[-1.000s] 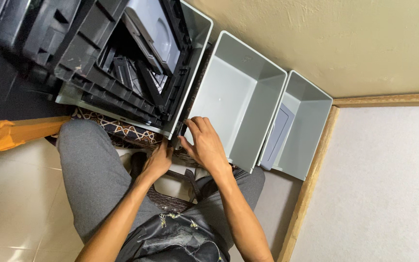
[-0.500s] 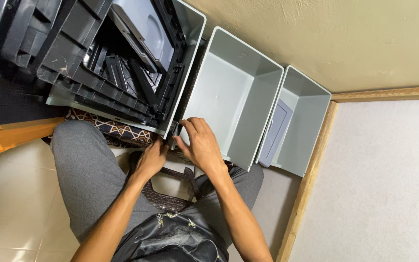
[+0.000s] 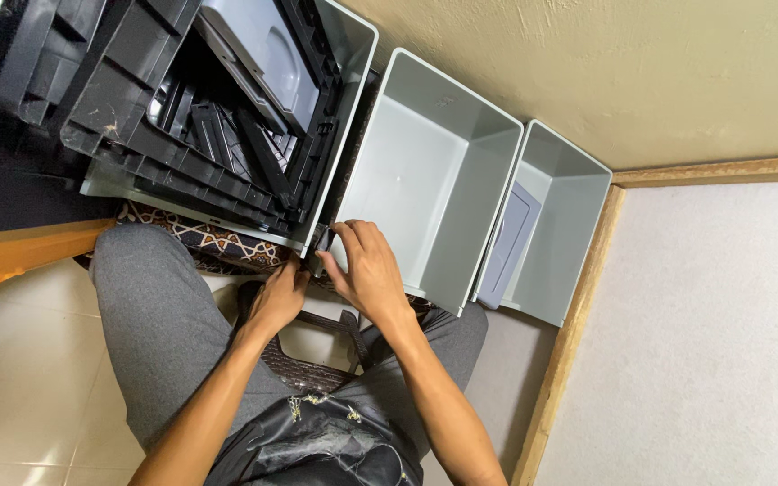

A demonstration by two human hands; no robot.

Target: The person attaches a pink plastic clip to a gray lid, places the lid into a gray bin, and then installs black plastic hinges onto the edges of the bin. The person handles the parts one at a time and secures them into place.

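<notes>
A small dark part (image 3: 321,241) is being pinched by the right hand (image 3: 366,270) at the near corner of the grey bin (image 3: 344,108). The left hand (image 3: 279,297), loosely curled beside that corner, is gripping nothing discernible. The part is judged light, stiff, best gripped at its edges.

Small dark part (image 3: 321,241) at the grey bin's (image 3: 353,108) near corner.

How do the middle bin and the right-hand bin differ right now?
The middle bin looks empty; the right bin holds a flat grey panel leaning on its wall. The middle bin looks larger than the right bin. The right hand lies at the middle bin's near corner; no hand is at the right bin. Both are pale grey, open, rectangular, side by side.
</notes>
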